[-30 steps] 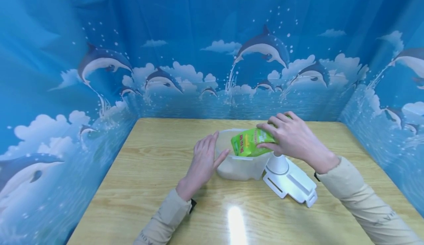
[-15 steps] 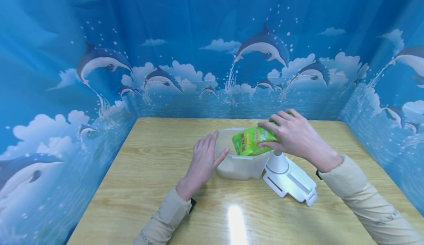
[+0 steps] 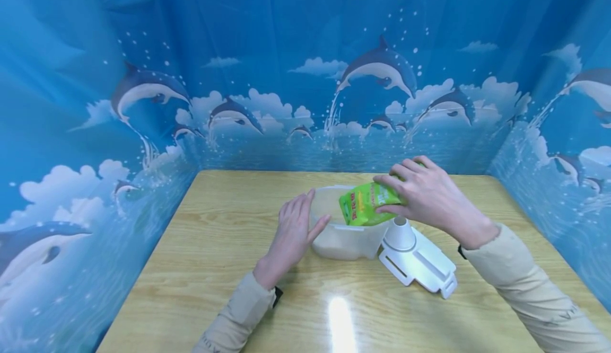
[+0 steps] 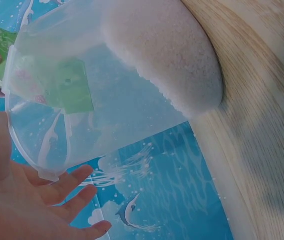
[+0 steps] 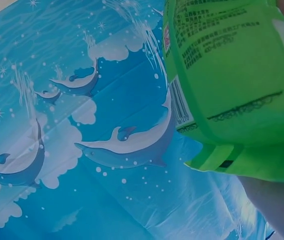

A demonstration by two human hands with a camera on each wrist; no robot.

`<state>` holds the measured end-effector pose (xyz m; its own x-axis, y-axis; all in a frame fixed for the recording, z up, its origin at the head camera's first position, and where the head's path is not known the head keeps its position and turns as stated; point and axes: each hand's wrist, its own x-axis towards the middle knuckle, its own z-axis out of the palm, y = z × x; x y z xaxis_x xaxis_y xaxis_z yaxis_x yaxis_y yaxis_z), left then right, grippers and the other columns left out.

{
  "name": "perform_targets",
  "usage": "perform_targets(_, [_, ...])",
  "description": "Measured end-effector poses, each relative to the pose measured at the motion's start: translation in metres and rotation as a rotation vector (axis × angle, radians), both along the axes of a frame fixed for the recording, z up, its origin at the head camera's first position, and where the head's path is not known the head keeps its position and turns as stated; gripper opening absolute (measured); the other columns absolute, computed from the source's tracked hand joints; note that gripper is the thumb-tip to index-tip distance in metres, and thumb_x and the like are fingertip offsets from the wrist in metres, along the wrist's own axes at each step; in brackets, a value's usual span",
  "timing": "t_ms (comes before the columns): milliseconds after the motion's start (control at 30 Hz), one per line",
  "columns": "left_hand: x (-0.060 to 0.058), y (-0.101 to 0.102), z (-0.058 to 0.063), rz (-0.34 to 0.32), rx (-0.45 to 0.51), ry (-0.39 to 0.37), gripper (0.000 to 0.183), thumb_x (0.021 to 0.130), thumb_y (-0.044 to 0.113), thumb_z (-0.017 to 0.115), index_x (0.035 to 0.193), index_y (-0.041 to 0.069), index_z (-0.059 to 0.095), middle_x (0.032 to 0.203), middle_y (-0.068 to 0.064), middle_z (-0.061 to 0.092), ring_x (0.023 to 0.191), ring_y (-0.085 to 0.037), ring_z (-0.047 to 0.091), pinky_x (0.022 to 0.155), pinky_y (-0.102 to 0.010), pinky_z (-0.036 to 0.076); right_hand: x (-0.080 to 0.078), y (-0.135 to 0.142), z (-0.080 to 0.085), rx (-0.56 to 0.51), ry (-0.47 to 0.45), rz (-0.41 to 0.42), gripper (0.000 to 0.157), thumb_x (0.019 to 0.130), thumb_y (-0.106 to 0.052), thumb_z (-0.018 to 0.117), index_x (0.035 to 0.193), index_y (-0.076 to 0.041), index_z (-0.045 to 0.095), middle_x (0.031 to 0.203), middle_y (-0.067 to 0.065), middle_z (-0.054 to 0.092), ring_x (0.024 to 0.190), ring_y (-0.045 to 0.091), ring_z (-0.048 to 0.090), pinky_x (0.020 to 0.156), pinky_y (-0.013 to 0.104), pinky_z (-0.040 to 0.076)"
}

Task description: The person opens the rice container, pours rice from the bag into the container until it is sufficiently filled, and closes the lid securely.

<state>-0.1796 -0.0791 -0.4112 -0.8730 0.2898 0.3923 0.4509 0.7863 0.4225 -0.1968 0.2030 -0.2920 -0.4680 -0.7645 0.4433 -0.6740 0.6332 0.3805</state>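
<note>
My right hand (image 3: 425,196) grips a printed green bag (image 3: 365,204) by its upper end and holds it tilted. The bag's lower end reaches into the mouth of a translucent plastic container (image 3: 350,244). White grains that look like rice (image 4: 166,55) are heaped at the container's bottom in the left wrist view, and the bag's end (image 4: 74,87) shows through its wall. My left hand (image 3: 294,228) is at the container's left rim with fingers straight and thumb spread. In the right wrist view the back of the bag (image 5: 241,95) fills the right side.
To the right of the container a white lid (image 3: 425,263) lies on the wooden table (image 3: 229,226), bearing a white cone-shaped piece (image 3: 400,235) with an open top. A blue curtain (image 3: 267,77) printed with dolphins stands along the back and sides.
My right hand and the green bag have shifted slightly right. The left hand, the container and the lid keep their places.
</note>
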Motion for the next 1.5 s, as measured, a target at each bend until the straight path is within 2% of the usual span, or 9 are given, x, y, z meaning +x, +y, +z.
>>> perform_targets(500, [0.000, 0.000, -0.002, -0.005, 0.004, 0.012, 0.075, 0.105, 0.050, 0.045, 0.157, -0.001, 0.029, 0.152, -0.024, 0.044, 0.141, -0.038, 0.041, 0.120, -0.057, 0.026, 0.005, 0.002, 0.005, 0.037, 0.007, -0.011, 0.065, 0.072, -0.057, 0.084, 0.116, -0.011, 0.074, 0.094, 0.011, 0.071, 0.090, 0.032, 0.067, 0.085, 0.051, 0.054])
perform_targets(1033, [0.000, 0.000, -0.001, 0.001, 0.013, 0.007, 0.074, 0.105, 0.048, 0.049, 0.156, -0.001, 0.030, 0.152, -0.024, 0.045, 0.141, -0.039, 0.041, 0.120, -0.057, 0.026, 0.009, 0.004, 0.016, 0.066, 0.016, 0.036, 0.066, 0.073, -0.056, 0.083, 0.119, -0.011, 0.072, 0.094, 0.012, 0.069, 0.092, 0.034, 0.065, 0.091, 0.053, 0.052])
perform_targets(1267, [0.000, 0.000, -0.001, 0.000, 0.003, 0.021, 0.073, 0.105, 0.047, 0.048, 0.156, -0.002, 0.030, 0.151, -0.026, 0.045, 0.140, -0.039, 0.041, 0.120, -0.057, 0.027, 0.010, 0.005, 0.019, 0.080, 0.015, 0.032, 0.063, 0.074, -0.054, 0.083, 0.120, -0.012, 0.072, 0.096, 0.012, 0.069, 0.094, 0.034, 0.064, 0.092, 0.054, 0.051])
perform_targets(1500, [0.001, 0.001, -0.001, -0.005, 0.011, 0.031, 0.073, 0.105, 0.046, 0.050, 0.155, -0.003, 0.031, 0.149, -0.027, 0.046, 0.140, -0.040, 0.042, 0.119, -0.058, 0.027, 0.011, 0.004, 0.020, 0.078, 0.051, 0.064, 0.063, 0.073, -0.054, 0.083, 0.119, -0.012, 0.073, 0.095, 0.012, 0.069, 0.093, 0.034, 0.063, 0.093, 0.053, 0.051])
